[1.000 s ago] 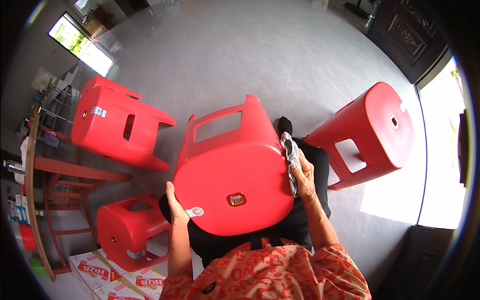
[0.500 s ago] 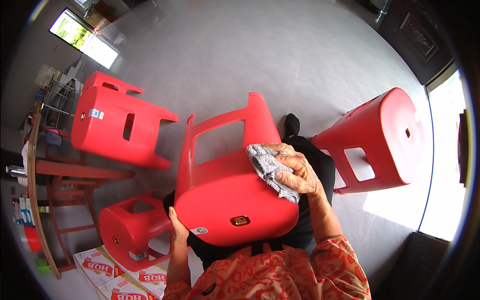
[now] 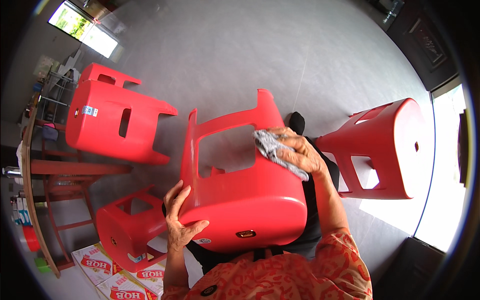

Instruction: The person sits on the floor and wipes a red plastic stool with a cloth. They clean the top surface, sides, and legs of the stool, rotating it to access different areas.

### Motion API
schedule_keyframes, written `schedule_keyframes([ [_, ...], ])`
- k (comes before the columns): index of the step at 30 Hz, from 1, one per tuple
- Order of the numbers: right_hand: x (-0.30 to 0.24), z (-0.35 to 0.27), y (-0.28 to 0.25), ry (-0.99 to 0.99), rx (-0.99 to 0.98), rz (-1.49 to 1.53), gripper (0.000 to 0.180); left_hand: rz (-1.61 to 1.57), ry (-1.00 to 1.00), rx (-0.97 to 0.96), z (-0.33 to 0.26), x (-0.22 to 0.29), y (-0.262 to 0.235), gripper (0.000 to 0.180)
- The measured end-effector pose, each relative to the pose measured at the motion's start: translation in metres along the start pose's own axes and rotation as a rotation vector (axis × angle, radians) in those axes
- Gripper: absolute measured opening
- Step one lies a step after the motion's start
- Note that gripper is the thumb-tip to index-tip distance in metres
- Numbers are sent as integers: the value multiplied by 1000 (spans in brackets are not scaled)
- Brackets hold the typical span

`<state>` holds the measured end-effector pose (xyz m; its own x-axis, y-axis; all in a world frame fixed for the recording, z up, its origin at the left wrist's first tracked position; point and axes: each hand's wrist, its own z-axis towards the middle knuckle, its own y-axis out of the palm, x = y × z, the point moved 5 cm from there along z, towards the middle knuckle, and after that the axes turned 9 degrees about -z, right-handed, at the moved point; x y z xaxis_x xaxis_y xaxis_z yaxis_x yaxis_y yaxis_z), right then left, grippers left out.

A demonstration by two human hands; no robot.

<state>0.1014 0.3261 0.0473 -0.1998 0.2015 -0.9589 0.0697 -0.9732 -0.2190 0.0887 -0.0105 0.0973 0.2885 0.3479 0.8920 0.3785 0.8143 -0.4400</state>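
Note:
A red plastic stool lies tipped on my lap, its seat toward me and its legs pointing away. My left hand grips its left edge, fingers on the side and thumb across the seat corner. In my right hand is a bunched grey cloth, pressed against the stool's right side near the leg opening. The palm side of that hand and part of the cloth are hidden.
More red stools lie around me: one at right, one at upper left with another behind it, one at lower left. Printed cartons sit at lower left, near a wooden table. A bright doorway opens at right.
My right hand has moved the cloth forward along the stool's side. My left hand has shifted up around the left edge, its thumb now on the seat. The stool has tilted slightly.

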Motion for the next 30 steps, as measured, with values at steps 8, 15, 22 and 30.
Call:
schedule_keyframes([
  [8, 66, 48, -2, 125, -5, -258, 33, 36, 15, 30, -3, -4, -2, 84],
  [15, 15, 15, 9, -136, -12, -398, 35, 25, 29, 39, -4, -5, -2, 84],
  [22, -50, -14, 19, -151, -24, -274, 44, -2, 38, 33, -3, -5, 2, 85],
  [30, 25, 36, 3, -107, -34, -360, 33, 18, 4, 9, -7, -8, -1, 87],
])
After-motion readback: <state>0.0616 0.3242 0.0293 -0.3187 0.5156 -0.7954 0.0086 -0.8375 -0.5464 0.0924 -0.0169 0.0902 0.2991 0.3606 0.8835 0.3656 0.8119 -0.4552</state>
